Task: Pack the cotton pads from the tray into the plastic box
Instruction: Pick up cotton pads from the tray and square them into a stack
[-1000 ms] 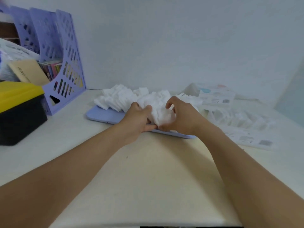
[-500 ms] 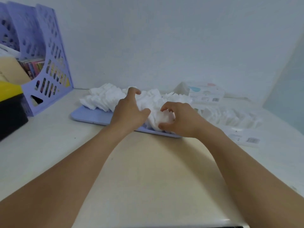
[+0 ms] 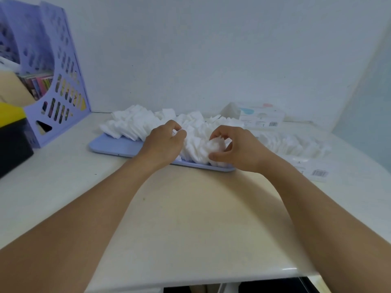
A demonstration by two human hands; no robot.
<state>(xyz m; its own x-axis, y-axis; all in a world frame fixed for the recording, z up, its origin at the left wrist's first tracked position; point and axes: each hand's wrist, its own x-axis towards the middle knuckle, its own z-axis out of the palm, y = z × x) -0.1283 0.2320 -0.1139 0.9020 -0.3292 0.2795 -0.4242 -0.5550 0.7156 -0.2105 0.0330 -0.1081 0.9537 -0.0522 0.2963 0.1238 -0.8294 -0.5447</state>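
Note:
A pale blue tray lies at the back middle of the table, heaped with white cotton pads. My left hand rests in the heap with its fingers curled around pads at its fingertips. My right hand grips a small stack of pads between thumb and curled fingers at the tray's right end. To the right lies a clear plastic box with rows of pads inside it.
A purple file rack with books stands at the far left. A black bin with a yellow lid sits in front of it. A white product carton lies against the wall behind the plastic box. The table's front edge is near me.
The view has shifted right. My left hand has curled its fingers down into the heap. My right hand keeps its grip on the stack at the tray's right end.

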